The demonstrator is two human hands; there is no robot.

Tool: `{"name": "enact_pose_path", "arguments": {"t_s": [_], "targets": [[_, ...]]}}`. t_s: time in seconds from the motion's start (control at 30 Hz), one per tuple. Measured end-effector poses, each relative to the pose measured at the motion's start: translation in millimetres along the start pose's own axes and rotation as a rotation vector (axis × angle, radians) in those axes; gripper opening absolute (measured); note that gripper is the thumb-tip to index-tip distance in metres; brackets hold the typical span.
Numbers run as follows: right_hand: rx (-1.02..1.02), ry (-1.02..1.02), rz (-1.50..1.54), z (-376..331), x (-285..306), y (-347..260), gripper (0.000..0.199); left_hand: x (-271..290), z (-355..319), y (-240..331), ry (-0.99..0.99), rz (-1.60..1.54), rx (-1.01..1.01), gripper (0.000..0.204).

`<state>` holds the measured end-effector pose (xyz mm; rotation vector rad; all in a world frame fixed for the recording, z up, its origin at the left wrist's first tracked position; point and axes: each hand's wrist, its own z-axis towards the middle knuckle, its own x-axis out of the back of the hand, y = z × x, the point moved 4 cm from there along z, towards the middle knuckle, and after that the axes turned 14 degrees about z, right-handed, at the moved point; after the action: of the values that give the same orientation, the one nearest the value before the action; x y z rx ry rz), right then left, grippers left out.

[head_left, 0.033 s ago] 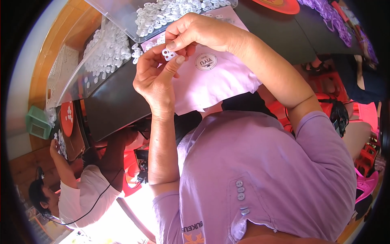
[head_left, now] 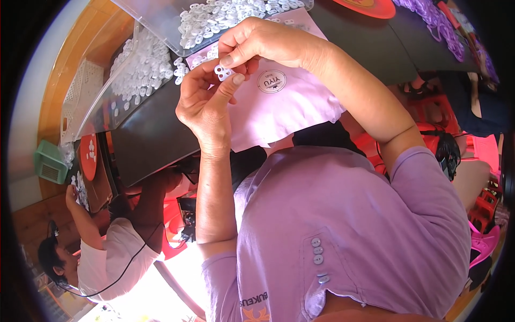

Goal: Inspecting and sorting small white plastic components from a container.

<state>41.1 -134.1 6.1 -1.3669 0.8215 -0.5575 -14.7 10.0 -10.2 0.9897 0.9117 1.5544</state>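
Observation:
Between my two hands is a small white plastic piece with holes (head_left: pixel 223 73), shaped like a double ring. My left hand (head_left: pixel 208 99) pinches it from below with thumb and fingertips. From above, my right hand (head_left: pixel 257 45) closes on it too, thumb against its upper edge; its other fingertips are partly hidden. Under my hands a pink cloth (head_left: pixel 295 102) with a round printed badge spreads over the table edge toward my lap. A few white pieces (head_left: pixel 181 70) lie just beyond my left hand.
A clear plastic box (head_left: pixel 185 51) of white pieces stands at the far side. Further left is a heap of similar pieces (head_left: pixel 142 70). A red plate (head_left: pixel 370 6) and purple cords (head_left: pixel 434 27) lie far right. Another person (head_left: pixel 115 252) works at the left, near a green basket (head_left: pixel 52 161).

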Motion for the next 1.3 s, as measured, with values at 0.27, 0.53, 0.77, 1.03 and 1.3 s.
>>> {"name": "enact_pose_path", "arguments": {"t_s": [0.27,0.53,0.77,1.03,1.3], "targets": [[-0.005,-0.099,-0.065,-6,-12,-4,0.023,6,-3,-5,0.03,-0.056,0.029,0.03],[0.021,-0.047,-0.013,-6,-9,-6,0.026,4,-5,-1,0.052,-0.027,-0.054,0.033],[-0.022,-0.1,-0.006,-7,-15,-7,0.026,6,-10,0,0.096,0.011,-0.087,0.032],[-0.029,-0.085,0.081,-11,-24,-3,0.023,10,-14,-3,0.175,0.082,-0.178,0.031],[-0.028,-0.103,0.192,-13,-27,2,0.021,8,-18,1,0.19,0.056,-0.228,0.029]]}}
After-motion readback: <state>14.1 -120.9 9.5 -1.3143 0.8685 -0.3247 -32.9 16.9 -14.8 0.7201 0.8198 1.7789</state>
